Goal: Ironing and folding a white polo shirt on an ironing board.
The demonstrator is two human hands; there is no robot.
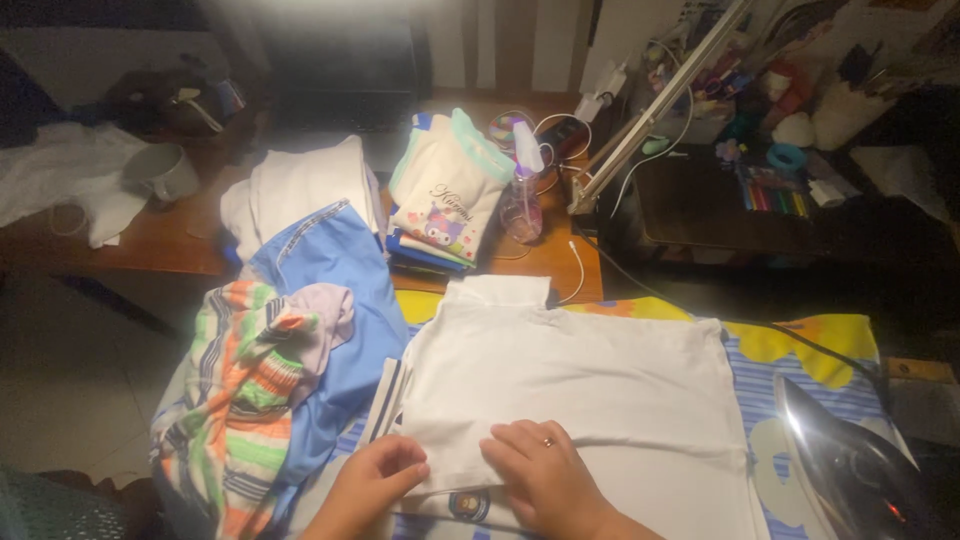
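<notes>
Basically both hands are down on a white shirt point(570, 385) spread flat on an ironing board cover point(830, 350) with blue stripes and yellow flower print; the shirt lies collar-away, hem edge nearest the person, filling the middle of the board. Left hand point(372, 480) sits at the near-left edge, fingers curled and pinching a fold of the white fabric, thumb on top, wrist coming in from the bottom of the view. Right hand point(545, 470) lies palm-down just beside it, fingers together and extended flat, pressing the cloth, not gripping; a ring shows on one finger. A small round emblem point(468, 505) on the shirt shows between the two hands. Looks like the flat hand pins the cloth while the other holds the edge taut, a judgement only.

An iron point(850, 465) stands at the right end of the board, shiny soleplate facing the shirt, apart from both hands. Heaped on the left: a striped multicolour garment point(245, 400) on top of a blue garment point(345, 290). On the wooden table point(170, 240) behind: a folded clothes stack point(445, 195), a pink spray bottle point(522, 195) just beside it, a grey mug point(165, 172) far left.
</notes>
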